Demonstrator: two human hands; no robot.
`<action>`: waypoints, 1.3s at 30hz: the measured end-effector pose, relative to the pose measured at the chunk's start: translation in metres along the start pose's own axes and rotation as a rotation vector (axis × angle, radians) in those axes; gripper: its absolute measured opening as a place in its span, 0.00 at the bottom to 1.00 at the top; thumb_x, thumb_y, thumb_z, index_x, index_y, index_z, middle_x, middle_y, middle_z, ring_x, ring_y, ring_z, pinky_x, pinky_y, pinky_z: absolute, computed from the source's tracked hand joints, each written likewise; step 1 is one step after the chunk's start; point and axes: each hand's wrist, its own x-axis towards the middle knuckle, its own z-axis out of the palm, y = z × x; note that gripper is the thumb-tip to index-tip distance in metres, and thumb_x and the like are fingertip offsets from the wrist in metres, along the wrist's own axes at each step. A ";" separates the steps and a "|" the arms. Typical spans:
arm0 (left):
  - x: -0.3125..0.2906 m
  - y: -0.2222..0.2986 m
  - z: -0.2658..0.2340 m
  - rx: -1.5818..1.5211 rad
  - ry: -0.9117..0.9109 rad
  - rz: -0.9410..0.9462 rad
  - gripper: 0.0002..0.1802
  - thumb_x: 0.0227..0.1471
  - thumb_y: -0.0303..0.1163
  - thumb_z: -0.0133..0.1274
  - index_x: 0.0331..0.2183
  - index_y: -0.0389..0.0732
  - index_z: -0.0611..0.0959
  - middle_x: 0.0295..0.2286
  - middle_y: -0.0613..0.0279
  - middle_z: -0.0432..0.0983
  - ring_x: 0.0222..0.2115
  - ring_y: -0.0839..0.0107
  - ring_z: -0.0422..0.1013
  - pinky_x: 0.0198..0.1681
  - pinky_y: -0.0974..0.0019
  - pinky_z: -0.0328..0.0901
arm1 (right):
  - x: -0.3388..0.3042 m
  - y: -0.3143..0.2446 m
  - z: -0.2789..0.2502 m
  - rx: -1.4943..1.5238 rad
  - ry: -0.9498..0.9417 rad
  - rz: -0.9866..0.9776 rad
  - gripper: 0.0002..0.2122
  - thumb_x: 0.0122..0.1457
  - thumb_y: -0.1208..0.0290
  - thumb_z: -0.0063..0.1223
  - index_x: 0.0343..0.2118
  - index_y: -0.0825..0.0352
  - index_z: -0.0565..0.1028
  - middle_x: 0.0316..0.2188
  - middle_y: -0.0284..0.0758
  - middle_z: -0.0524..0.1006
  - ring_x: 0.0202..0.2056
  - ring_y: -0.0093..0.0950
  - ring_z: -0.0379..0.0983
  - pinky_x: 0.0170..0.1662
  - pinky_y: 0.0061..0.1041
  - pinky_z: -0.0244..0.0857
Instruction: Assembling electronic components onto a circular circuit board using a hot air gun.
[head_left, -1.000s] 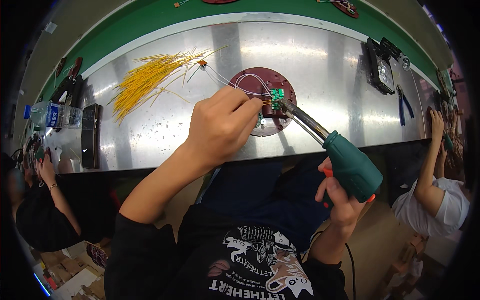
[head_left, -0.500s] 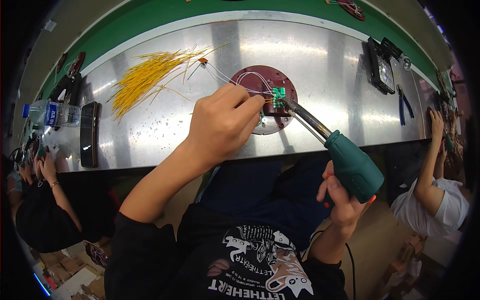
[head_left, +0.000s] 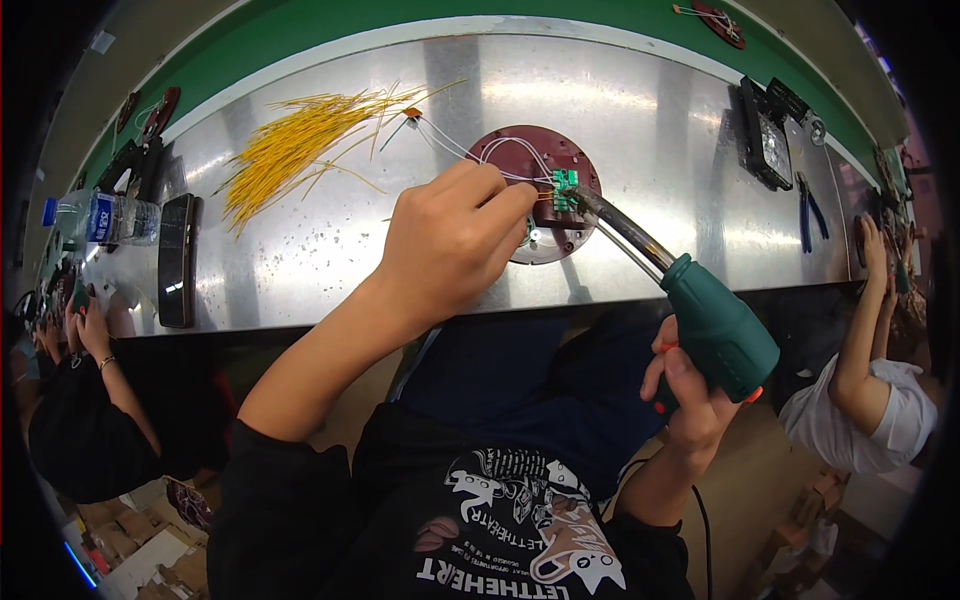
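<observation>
A green circuit board sits on a round dark red base that lies on the metal bench. My left hand is closed in a pinch at the board's left edge, where short yellow wire ends show by the fingertips. My right hand grips a green soldering gun by its handle. Its metal tip touches or nearly touches the board, just right of my left fingertips. White wires loop over the base and run left to a small orange part. My left hand hides part of the base.
A bundle of yellow wires lies to the left. Beyond it are a phone and a plastic bottle. Blue-handled pliers and a black case lie right. Other people work at both sides. A cord hangs below my right hand.
The view has shifted slightly. Both hands stay at the circuit board with the same grips, and the soldering gun's tip remains by the wire ends.
</observation>
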 end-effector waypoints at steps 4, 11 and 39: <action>0.000 -0.001 0.000 -0.001 0.010 0.002 0.10 0.43 0.20 0.60 0.33 0.36 0.83 0.24 0.58 0.75 0.24 0.61 0.72 0.26 0.62 0.68 | 0.001 -0.001 -0.003 -0.023 -0.024 0.019 0.22 0.55 0.79 0.53 0.53 0.79 0.68 0.33 0.46 0.73 0.20 0.25 0.68 0.18 0.19 0.65; 0.001 0.000 0.001 -0.007 0.015 0.016 0.09 0.44 0.20 0.60 0.33 0.36 0.83 0.24 0.58 0.75 0.24 0.61 0.72 0.26 0.62 0.68 | 0.002 -0.002 -0.003 -0.020 -0.011 -0.034 0.21 0.56 0.77 0.53 0.53 0.79 0.68 0.33 0.47 0.72 0.20 0.26 0.68 0.17 0.19 0.64; 0.009 -0.007 -0.050 0.333 0.137 -0.259 0.18 0.41 0.38 0.67 0.35 0.38 0.84 0.27 0.55 0.74 0.28 0.58 0.72 0.31 0.59 0.68 | 0.107 0.033 -0.041 0.223 0.237 -0.164 0.13 0.65 0.67 0.44 0.39 0.75 0.71 0.32 0.42 0.74 0.13 0.21 0.66 0.16 0.22 0.62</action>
